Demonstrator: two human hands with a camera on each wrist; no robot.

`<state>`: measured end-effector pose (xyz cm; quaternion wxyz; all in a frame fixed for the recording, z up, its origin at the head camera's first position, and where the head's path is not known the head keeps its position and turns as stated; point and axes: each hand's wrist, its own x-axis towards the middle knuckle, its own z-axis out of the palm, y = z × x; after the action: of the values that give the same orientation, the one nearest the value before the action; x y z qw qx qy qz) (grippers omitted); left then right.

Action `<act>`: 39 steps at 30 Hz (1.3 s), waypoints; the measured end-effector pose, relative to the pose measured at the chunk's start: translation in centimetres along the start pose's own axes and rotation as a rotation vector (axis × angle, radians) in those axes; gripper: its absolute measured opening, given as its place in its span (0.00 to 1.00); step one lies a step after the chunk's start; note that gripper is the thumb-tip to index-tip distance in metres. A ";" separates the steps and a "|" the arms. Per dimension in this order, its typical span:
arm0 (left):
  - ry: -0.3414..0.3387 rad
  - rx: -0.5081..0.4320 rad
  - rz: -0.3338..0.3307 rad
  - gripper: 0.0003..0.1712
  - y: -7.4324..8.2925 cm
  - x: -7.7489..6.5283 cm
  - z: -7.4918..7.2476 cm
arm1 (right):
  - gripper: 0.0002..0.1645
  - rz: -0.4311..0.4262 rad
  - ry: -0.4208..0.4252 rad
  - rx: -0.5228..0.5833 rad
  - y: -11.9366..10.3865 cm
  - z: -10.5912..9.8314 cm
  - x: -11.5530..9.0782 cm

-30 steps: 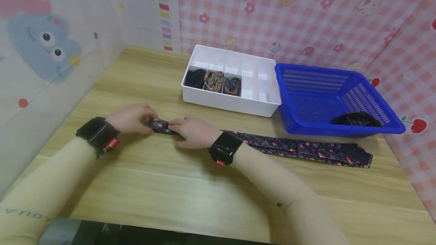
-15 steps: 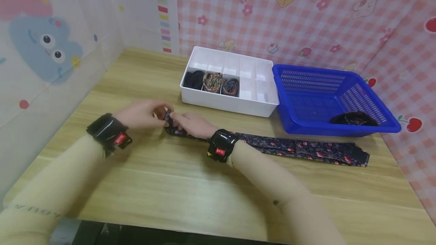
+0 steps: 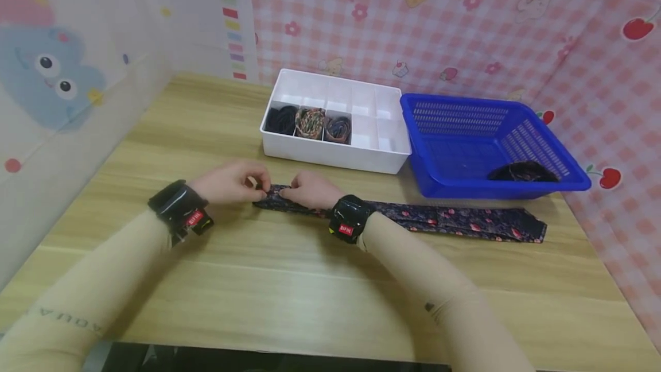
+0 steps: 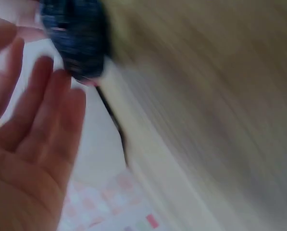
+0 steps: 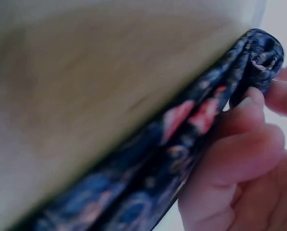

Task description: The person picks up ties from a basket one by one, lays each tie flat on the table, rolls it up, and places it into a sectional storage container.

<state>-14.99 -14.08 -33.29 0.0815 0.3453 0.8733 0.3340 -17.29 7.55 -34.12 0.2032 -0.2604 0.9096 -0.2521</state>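
A dark floral necktie (image 3: pixel 465 223) lies lengthwise across the wooden table, its wide pointed end to the right. At its left end, the fabric is coiled into a small tight roll (image 5: pixel 266 60), seen in the right wrist view. My left hand (image 3: pixel 229 183) pinches this end between thumb and forefinger; its other fingers (image 4: pixel 42 110) extend beside the roll in the left wrist view. Just to the right, my right hand (image 3: pixel 312 188) grips the necktie close to the roll, with the thumb (image 5: pixel 244 115) against it. My right hand and wrist hide part of the strip.
Behind my hands stands a white divided box (image 3: pixel 335 157); three front compartments hold rolled fabric pieces, one black (image 3: pixel 281 120), one multicoloured (image 3: pixel 310 123), one dark patterned (image 3: pixel 338 130). A blue basket (image 3: pixel 496 190) beside it contains a dark bundle (image 3: pixel 524 171). Patterned cloth walls surround the table.
My left hand has moved right, closer to my right hand, and the necktie's left end has been turned over into a coil. The head view has shifted slightly.
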 end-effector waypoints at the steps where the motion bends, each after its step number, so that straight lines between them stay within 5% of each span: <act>1: 0.007 0.064 0.015 0.08 -0.1 0.0 0.1 | 0.26 -0.001 0.008 -0.023 0.0 0.0 0.0; 5: -0.010 0.229 0.046 0.15 -0.3 0.0 0.7 | 0.17 -0.037 0.048 -0.073 0.0 0.2 0.1; 10: -0.036 0.257 0.036 0.18 -0.3 -0.2 0.9 | 0.07 -0.136 0.016 -0.042 -0.3 0.5 0.1; 15: -0.025 0.265 0.003 0.16 -0.3 -0.8 0.5 | 0.05 -0.117 -0.043 0.057 -0.5 0.5 -0.3; 21: -0.019 0.210 -0.048 0.15 0.2 -1.0 -0.3 | 0.16 -0.113 -0.058 0.062 -0.7 0.5 -0.3; 29: 0.030 0.144 0.049 0.18 2.3 1.4 -0.5 | 0.37 -0.033 -0.069 0.299 0.7 0.0 -0.9; 34: 0.026 -0.005 0.089 0.18 3.1 2.4 0.1 | 0.35 0.005 -0.084 0.278 2.2 -1.1 -1.9; 39: 0.056 0.125 0.069 0.09 2.8 2.4 0.9 | 0.26 0.064 -0.080 0.228 3.4 -1.8 -2.3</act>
<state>-14.95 -10.56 -31.99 0.0240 0.3701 0.8820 0.2909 -17.62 11.99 -34.07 0.2756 -0.2163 0.8741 -0.3366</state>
